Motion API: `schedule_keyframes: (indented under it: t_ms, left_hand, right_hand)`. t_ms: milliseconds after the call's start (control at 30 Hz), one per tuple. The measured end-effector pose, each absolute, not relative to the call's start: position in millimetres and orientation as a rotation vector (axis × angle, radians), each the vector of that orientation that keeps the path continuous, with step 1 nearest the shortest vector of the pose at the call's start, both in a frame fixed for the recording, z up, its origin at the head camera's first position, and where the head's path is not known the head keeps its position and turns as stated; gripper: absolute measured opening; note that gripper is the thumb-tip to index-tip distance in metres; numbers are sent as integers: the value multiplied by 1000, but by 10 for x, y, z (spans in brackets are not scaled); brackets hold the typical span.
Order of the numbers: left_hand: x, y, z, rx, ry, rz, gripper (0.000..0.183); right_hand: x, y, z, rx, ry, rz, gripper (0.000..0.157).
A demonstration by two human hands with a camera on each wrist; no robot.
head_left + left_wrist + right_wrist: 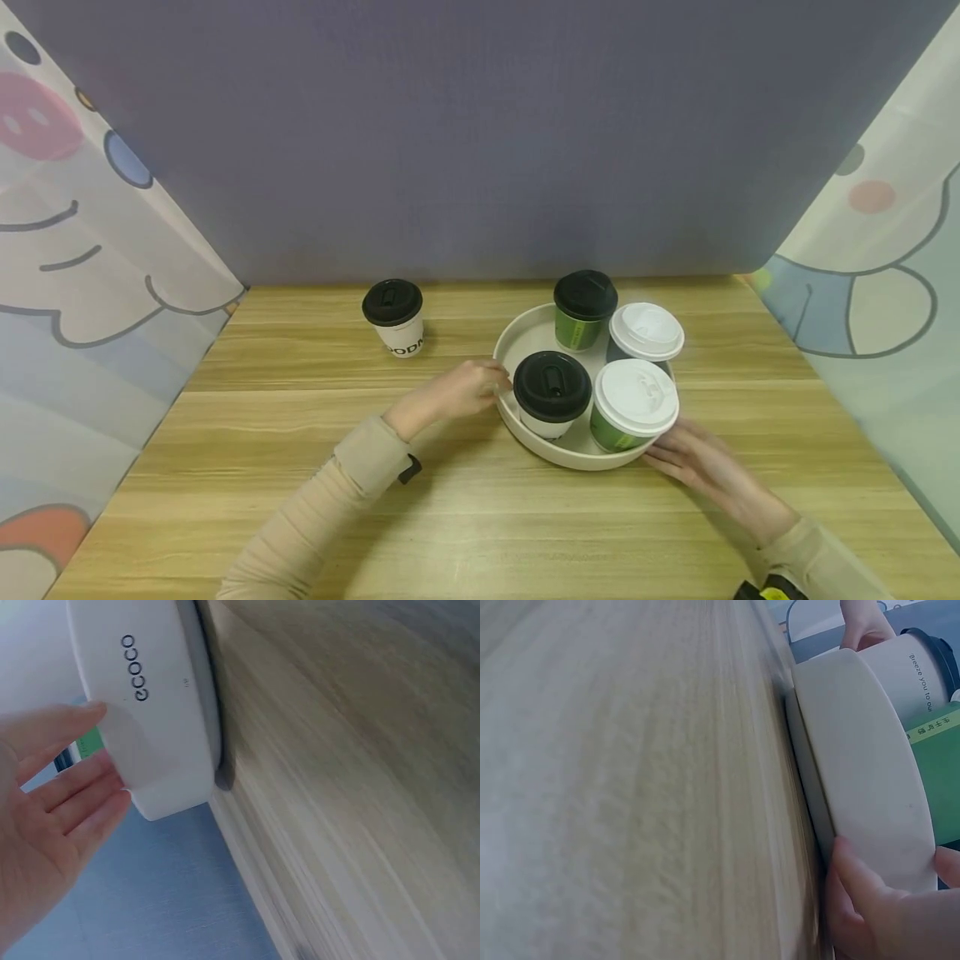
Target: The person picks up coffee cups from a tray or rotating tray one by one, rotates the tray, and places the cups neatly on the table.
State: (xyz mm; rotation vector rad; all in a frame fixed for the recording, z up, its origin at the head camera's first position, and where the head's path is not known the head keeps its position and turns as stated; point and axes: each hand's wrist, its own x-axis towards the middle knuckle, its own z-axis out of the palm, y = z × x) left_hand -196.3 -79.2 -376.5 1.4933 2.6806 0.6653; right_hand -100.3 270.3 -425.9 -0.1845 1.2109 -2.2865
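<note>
A round off-white tray (525,332) with a raised rim carries several lidded paper cups. On it stand a green cup with a black lid (586,295), a white cup with a black lid (552,387), a dark cup with a white lid (646,331) and a green cup with a white lid (636,397). My left hand (468,388) holds the tray's left rim, thumb and fingers at its edge beside the "ecoco" lettering (135,667). At the near right, my right hand (701,467) grips the tray, its fingers (862,881) low on the outer wall.
Left of the tray, a separate white cup with a black lid (393,318) stands on the wooden table (480,533). A grey-blue panel (480,150) rises behind the table. Cartoon-printed curtains (90,250) hang at both sides.
</note>
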Motion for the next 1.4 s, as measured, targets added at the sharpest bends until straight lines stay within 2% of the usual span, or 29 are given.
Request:
schedule_keyframes:
  t_ms: [167, 333, 433, 700, 900, 967, 1267, 1333, 1400]
  left_hand:
    - [-1935, -794, -3698, 1407, 2710, 721, 20]
    - [-1905, -780, -3607, 1388, 2801, 801, 21]
    - [-1888, -763, -3541, 1418, 2882, 806, 22]
    - [-1807, -679, -3344, 1406, 3008, 784, 26]
    - [-1733, -598, -3232, 1434, 2986, 821, 26]
    - [-1714, -569, -3202, 1437, 2972, 824, 27]
    - [-1668, -454, -3120, 1479, 2880, 682, 38]
    - [-1657, -430, -3108, 1458, 2854, 642, 42]
    - [-1648, -406, -3103, 1429, 2838, 596, 45]
  right_hand:
    - [-982, 2699, -4267, -180, 1243, -2291, 24]
    - [-967, 2679, -4260, -147, 1340, -2277, 49]
    - [-967, 2667, -4253, -124, 1409, -2254, 57]
    - [-975, 2671, -4259, -139, 1383, -2271, 33]
    - [-965, 2642, -4236, -101, 1463, -2241, 63]
    - [-964, 2632, -4229, -82, 1491, -2227, 69]
    - [-969, 2636, -4240, -87, 1473, -2240, 68]
    - [-970, 2638, -4247, -81, 1470, -2246, 63]
    - [-970, 2640, -4253, -78, 1457, -2255, 53]
